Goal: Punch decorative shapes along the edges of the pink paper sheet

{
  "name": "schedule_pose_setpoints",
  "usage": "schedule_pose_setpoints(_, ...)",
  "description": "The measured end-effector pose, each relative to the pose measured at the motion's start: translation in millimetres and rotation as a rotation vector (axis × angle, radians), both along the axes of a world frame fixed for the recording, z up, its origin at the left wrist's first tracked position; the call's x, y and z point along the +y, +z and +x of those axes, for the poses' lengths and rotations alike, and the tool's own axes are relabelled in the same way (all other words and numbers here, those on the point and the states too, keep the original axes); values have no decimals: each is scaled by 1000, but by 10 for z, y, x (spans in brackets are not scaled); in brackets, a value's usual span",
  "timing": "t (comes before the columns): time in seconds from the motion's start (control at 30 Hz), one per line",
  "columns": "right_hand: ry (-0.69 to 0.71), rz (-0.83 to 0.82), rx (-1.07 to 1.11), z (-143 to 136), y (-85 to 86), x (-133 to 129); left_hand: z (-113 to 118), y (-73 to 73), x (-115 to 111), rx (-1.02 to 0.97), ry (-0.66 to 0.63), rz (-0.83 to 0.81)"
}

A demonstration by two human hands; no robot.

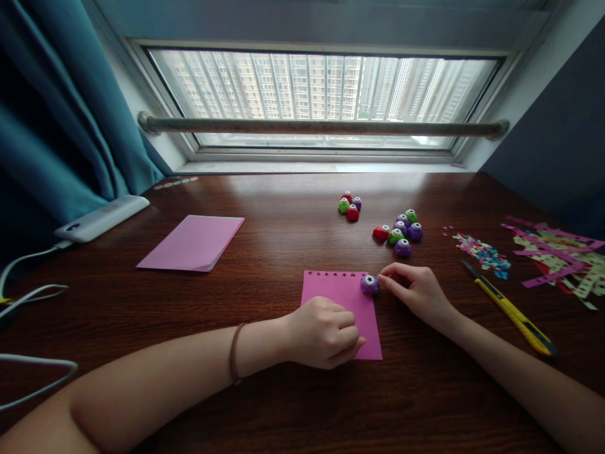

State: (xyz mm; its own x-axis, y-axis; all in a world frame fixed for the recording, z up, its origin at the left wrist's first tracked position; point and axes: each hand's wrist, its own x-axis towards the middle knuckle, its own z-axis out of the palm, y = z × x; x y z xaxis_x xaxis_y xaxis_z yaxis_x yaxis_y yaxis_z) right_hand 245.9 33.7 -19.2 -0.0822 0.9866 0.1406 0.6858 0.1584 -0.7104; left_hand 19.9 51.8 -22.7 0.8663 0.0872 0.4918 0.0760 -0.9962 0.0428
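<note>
A bright pink sheet (338,293) lies on the wooden table, with a row of small punched shapes along its far edge. At the sheet's far right corner sits a purple craft punch (369,284) with a star on its white top. My right hand (416,290) pinches the right side of that punch between thumb and fingertips. My left hand (326,334) rests on the middle of the sheet, its fingers curled into a loose fist; whether anything is inside it is hidden.
Small punches (403,247) in purple, green and red stand beyond the sheet. Right: confetti (486,254), a yellow cutter (515,315), paper strips (562,252). Left: a stack of pink paper (191,243), a white power strip (104,217) and cables.
</note>
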Motion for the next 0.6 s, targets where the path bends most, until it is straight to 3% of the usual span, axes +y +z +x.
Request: schedule_pose_setpoints(0.6,-11,-15,17,-2,-13,-1,4,-6,4,5,1,-1)
